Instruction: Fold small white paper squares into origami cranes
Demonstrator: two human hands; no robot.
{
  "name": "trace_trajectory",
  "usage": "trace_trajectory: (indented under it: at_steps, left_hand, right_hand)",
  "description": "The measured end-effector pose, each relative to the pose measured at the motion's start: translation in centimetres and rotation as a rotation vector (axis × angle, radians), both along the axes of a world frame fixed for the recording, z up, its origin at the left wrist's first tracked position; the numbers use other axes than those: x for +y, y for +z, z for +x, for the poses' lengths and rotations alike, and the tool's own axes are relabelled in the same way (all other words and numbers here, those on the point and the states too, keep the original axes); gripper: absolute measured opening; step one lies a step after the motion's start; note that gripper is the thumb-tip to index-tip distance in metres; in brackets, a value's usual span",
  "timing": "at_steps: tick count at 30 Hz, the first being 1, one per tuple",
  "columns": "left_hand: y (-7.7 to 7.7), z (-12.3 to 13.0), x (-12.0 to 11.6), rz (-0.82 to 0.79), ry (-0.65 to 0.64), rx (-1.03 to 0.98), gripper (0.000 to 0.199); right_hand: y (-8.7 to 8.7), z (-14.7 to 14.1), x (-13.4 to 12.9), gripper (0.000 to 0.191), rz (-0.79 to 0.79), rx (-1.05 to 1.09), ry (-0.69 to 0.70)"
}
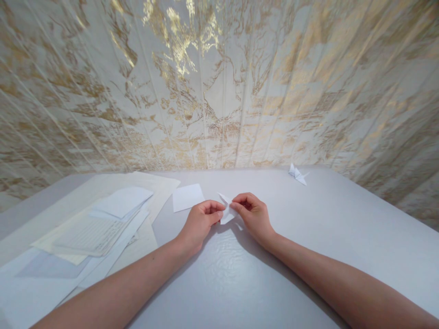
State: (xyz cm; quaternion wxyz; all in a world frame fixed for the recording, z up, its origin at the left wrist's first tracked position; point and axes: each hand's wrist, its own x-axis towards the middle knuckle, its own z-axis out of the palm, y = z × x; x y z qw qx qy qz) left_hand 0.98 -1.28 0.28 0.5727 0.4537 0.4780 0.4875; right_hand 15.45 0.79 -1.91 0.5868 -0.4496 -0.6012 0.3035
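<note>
A small piece of folded white paper (227, 214) with a pointed tip sticking up is held just above the table, between my two hands. My left hand (202, 221) pinches its left side between thumb and fingers. On the other side, my right hand (253, 212) grips the paper near its upper right part, fingertips closed. The fingertips cover parts of the folds. Behind my left hand lies a flat white paper square (187, 196). Farther off to the right sits a folded paper crane (298, 174).
On the left, several loose sheets overlap, among them a lined, written page (92, 233), a curled white sheet (121, 202) and large cream paper (161, 183). The pale table (308, 219) meets a wall (219, 91) with gold patterns at its back edge.
</note>
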Motion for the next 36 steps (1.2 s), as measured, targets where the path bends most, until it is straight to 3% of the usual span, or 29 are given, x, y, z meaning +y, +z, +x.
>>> trace_trajectory:
  at_steps: [7,11,16,22,30,36]
  left_hand:
    - [-0.4,-0.3,0.2,0.188,0.0,0.194,0.014]
    - [0.1,-0.9,0.7,0.237,0.029,0.307,0.011]
    - [0.3,-1.3,1.1,0.335,0.011,0.433,0.017]
    - [0.2,-1.4,1.1,0.336,-0.022,0.54,0.019]
    - [-0.3,-1.5,1.2,0.291,-0.046,0.54,0.013]
    - [-0.8,-2.1,1.3,0.378,-0.029,0.727,0.028]
  right_hand:
    - [-0.3,0.0,0.0,0.011,-0.061,-0.008,0.011]
    - [-0.6,0.1,-0.2,0.008,0.08,-0.183,0.033]
    - [-0.4,0.5,-0.4,0.018,0.304,-0.492,0.052]
    - [-0.2,0.8,-0.6,0.008,0.34,-0.624,0.068]
    - [-0.1,0.8,-0.8,0.004,0.368,-0.748,0.058]
    - [-0.2,0.9,-0.7,0.005,0.384,-0.77,0.056]
